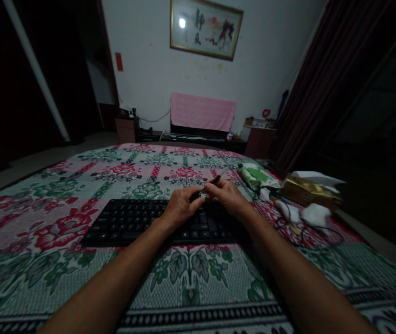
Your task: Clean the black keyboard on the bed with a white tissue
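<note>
A black keyboard (124, 221) lies flat across the patterned cloth, its right part partly covered by my hands. Above its upper middle, my left hand (180, 206) is closed, thumb and fingers pinched together. Something dark and small shows at its fingertips, too dim to name. My right hand (228, 195) touches the left at the fingertips and is closed around a thin dark tool (215, 180). A slim, pale end of that tool points up and to the right; its lower end is hidden between the fingers.
At right lie a green-and-white tissue pack (258, 176), a gold tissue box (305, 190), crumpled white tissues (315, 215) and a loose dark cable (337, 232). The floral cloth (62, 227) covers the table. Beyond it stands a low cabinet with a pink towel (203, 111).
</note>
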The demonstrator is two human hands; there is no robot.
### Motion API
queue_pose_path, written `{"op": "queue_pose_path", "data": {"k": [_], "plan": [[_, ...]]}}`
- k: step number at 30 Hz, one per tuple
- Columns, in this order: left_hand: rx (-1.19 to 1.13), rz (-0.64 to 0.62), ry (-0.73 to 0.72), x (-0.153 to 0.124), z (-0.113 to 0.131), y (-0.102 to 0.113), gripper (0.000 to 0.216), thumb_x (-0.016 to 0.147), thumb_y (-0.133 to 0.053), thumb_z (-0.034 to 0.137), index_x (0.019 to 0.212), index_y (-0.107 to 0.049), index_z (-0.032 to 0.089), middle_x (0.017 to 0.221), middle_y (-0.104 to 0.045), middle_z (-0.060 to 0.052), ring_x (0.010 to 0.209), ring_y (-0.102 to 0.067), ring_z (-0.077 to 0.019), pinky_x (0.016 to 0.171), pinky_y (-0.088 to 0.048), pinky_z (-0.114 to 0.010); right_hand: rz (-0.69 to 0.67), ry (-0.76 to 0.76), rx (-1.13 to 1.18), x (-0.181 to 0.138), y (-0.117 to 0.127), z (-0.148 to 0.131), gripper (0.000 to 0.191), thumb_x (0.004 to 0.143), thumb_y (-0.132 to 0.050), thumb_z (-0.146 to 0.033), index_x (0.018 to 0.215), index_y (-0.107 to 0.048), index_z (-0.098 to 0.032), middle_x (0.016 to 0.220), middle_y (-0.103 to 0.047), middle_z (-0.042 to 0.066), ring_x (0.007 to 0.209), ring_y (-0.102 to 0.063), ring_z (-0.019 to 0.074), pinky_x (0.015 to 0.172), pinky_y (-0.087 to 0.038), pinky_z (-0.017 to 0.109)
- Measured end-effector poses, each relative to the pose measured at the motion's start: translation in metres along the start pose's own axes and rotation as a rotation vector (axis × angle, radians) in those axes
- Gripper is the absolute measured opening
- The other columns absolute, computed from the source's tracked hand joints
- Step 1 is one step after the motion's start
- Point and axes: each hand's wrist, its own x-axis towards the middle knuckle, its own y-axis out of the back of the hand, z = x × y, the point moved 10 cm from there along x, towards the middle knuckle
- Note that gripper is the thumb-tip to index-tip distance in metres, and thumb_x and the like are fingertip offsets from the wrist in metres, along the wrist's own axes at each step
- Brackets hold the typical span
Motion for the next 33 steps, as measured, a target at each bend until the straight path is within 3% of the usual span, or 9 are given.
{"op": "queue_pose_path", "data": {"k": [4, 9, 13, 17, 20, 23, 30, 33], "plan": [[0.15, -0.011, 0.029, -0.001, -0.005, 0.0, 0.027, 0.086, -0.048, 0.034, 0.099, -0.069, 0.023, 0.091, -0.072, -0.002, 0.084, -0.065, -0.0184, 0.08, -0.048, -0.029, 0.1, -0.089, 0.114, 0.001, -0.002, 0.015, 0.019, 0.073, -0.062, -0.035, 0.076, -0.059, -0.017, 0.073, -0.065, 0.003, 0.059, -0.056, 0.0099, 0.059, -0.049, 0.023], [0.302, 0.02, 0.094, -0.001, -0.017, 0.001, 0.029, 0.087, -0.049, 0.031, 0.108, -0.066, 0.02, 0.104, -0.071, -0.006, 0.096, -0.064, -0.0205, 0.088, -0.047, -0.03, 0.283, -0.157, 0.245, 0.001, 0.017, 0.027, 0.011, 0.069, -0.053, -0.026, 0.069, -0.057, -0.016, 0.07, -0.064, 0.004, 0.06, -0.058, 0.0117, 0.058, -0.049, 0.023], [0.311, 0.042, 0.058, -0.001, -0.013, 0.0, 0.031, 0.087, -0.05, 0.028, 0.113, -0.063, 0.017, 0.109, -0.069, -0.008, 0.099, -0.064, -0.02, 0.09, -0.047, -0.029, 0.259, -0.149, 0.273, 0.001, 0.017, 0.025, 0.011, 0.065, -0.048, -0.023, 0.073, -0.054, -0.018, 0.061, -0.059, -0.001, 0.049, -0.051, 0.0087, 0.048, -0.039, 0.02], [0.303, 0.062, 0.03, -0.001, -0.008, 0.001, 0.033, 0.087, -0.051, 0.027, 0.117, -0.06, 0.016, 0.11, -0.068, -0.008, 0.1, -0.064, -0.02, 0.089, -0.048, -0.03, 0.174, -0.137, -0.061, 0.0, 0.005, 0.021, 0.013, 0.067, -0.053, -0.03, 0.067, -0.057, -0.017, 0.048, -0.044, -0.007, 0.043, -0.034, 0.0062, 0.043, -0.025, 0.019], [0.288, 0.056, -0.012, -0.001, -0.005, -0.001, 0.031, 0.086, -0.05, 0.02, 0.115, -0.061, 0.019, 0.108, -0.069, -0.006, 0.097, -0.064, -0.0192, 0.088, -0.048, -0.029, 0.086, -0.097, -0.223, -0.002, -0.009, 0.016, 0.025, 0.065, -0.06, -0.04, 0.066, -0.061, -0.016, 0.054, -0.047, -0.006, 0.05, -0.038, 0.0072, 0.048, -0.027, 0.02], [0.286, 0.017, -0.051, -0.002, -0.004, -0.007, 0.03, 0.083, -0.048, 0.015, 0.109, -0.062, 0.021, 0.104, -0.07, -0.005, 0.094, -0.064, -0.0183, 0.086, -0.048, -0.029, 0.033, -0.083, -0.241, -0.004, -0.016, 0.015, 0.027, 0.063, -0.062, -0.041, 0.066, -0.063, -0.014, 0.059, -0.05, -0.005, 0.055, -0.041, 0.0077, 0.052, -0.03, 0.021], [0.291, -0.035, -0.057, -0.001, -0.002, -0.009, 0.028, 0.083, -0.046, 0.015, 0.106, -0.062, 0.019, 0.101, -0.069, -0.006, 0.092, -0.064, -0.0189, 0.084, -0.048, -0.029, 0.059, -0.09, -0.247, -0.004, -0.015, 0.016, 0.028, 0.061, -0.063, -0.041, 0.065, -0.064, -0.014, 0.058, -0.051, -0.004, 0.055, -0.042, 0.0085, 0.052, -0.03, 0.021], [0.246, -0.013, -0.062, -0.001, 0.001, -0.006, 0.034, 0.083, -0.047, 0.015, 0.115, -0.058, 0.019, 0.106, -0.068, -0.006, 0.094, -0.063, -0.0181, 0.086, -0.048, -0.028, 0.079, -0.067, -0.257, -0.003, -0.015, 0.014, 0.03, 0.064, -0.061, -0.043, 0.067, -0.065, -0.014, 0.059, -0.052, -0.004, 0.054, -0.043, 0.0085, 0.052, -0.031, 0.021]]}}
